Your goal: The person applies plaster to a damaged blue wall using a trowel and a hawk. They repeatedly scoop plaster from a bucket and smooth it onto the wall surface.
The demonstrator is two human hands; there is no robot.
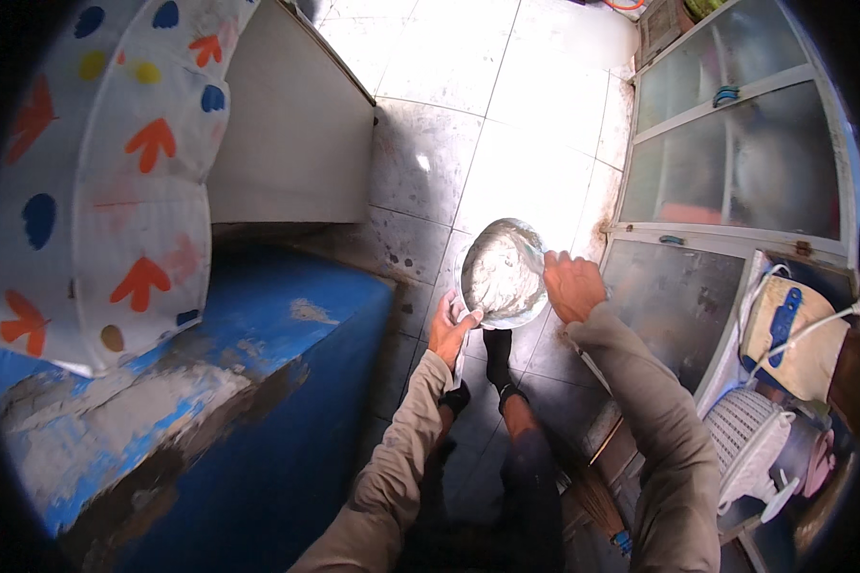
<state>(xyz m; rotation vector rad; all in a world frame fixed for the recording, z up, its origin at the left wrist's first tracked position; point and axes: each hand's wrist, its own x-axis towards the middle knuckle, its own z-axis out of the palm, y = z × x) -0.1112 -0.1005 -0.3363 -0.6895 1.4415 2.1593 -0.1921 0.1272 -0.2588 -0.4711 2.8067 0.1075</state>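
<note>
A round metal bowl (524, 319) hangs in front of me above the floor, tilted so that its inside shows. An off-white, lumpy, powdery or pasty mass (503, 272) covers its inside. My left hand (449, 327) is closed on the bowl's near left rim, the thumb over the edge. A pale strip hangs below that hand; I cannot tell what it is. My right hand (575, 286) is closed in a fist at the right rim and appears to grip it. Its fingertips are hidden from view.
Left is a blue ledge (296, 296) with worn plaster, below a patterned cloth cover (115, 191) and a grey panel (291, 124). A glass-fronted cabinet (736, 162) lines the right, beside a white woven basket (747, 435) and a broom (597, 497). Grey tiles (420, 153) form the floor.
</note>
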